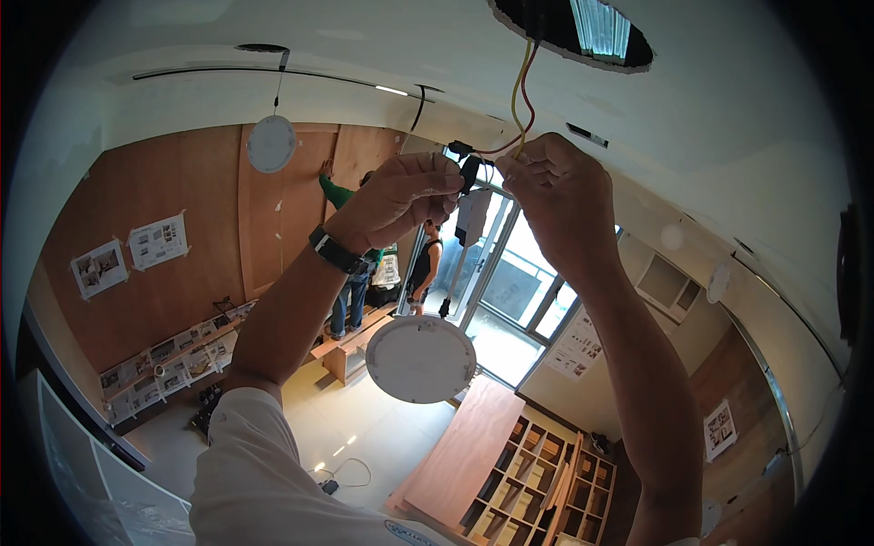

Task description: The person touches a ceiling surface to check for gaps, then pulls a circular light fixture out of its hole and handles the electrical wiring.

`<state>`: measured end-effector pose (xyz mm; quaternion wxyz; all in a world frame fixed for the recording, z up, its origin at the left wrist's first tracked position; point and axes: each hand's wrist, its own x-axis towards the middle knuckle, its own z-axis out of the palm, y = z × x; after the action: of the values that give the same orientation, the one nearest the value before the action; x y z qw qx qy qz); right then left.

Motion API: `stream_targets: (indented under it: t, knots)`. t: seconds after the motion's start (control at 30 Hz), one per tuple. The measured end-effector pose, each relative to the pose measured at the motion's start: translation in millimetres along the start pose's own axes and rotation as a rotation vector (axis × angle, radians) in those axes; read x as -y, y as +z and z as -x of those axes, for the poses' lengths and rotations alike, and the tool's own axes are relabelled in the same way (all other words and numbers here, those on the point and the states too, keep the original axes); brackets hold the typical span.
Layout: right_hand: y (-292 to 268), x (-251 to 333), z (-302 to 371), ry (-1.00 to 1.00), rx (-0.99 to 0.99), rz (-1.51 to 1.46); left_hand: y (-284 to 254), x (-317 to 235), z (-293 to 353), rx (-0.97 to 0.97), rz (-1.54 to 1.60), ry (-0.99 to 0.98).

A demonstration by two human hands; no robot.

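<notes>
Both my arms reach up toward a rough hole (555, 27) in the ceiling, from which a yellow wire (516, 96) and a red wire (531, 105) hang. My left hand (401, 196) is closed, its thumb and fingertips pinching a small black connector (470, 171). Just above those fingers, the red wire runs into another black piece (461, 147). My right hand (560, 187) pinches the lower end of the yellow wire; the tip is hidden by the fingers. Below the connector hangs a pale driver box (472, 218), and under it a round white panel light (421, 359) dangles on its cable.
Another round light (271, 144) hangs from the ceiling at left. Two people, one in a green sleeve (335, 189) and one in a dark top (425, 268), stand beyond my left arm. Below are a wooden board (469, 446) and cubby shelving (519, 491). Glass doors (510, 300) stand behind.
</notes>
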<state>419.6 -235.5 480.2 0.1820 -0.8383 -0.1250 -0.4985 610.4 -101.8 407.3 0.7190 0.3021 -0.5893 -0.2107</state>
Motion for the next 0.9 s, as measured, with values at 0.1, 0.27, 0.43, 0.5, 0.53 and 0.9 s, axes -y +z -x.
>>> stream_targets:
  t: [0.1,0.27,0.43,0.5,0.53,0.9]
  knots:
    - [3,-2,-3,0.106,0.025,-0.098,3,-1,2,-0.037,0.024,-0.002]
    - [8,-1,-7,0.189,-0.007,-0.225,0,1,4,-0.018,0.055,0.011]
    - [9,6,-12,0.231,0.071,-0.178,-3,4,3,-0.022,0.054,0.005]
    - [9,7,-13,0.218,0.089,-0.189,-7,6,2,-0.01,0.042,0.021]
    - [9,9,-12,0.218,0.092,-0.197,-15,9,1,0.01,0.039,0.035]
    - [6,4,-9,0.186,0.147,-0.347,-9,20,-20,-0.088,-0.277,0.456]
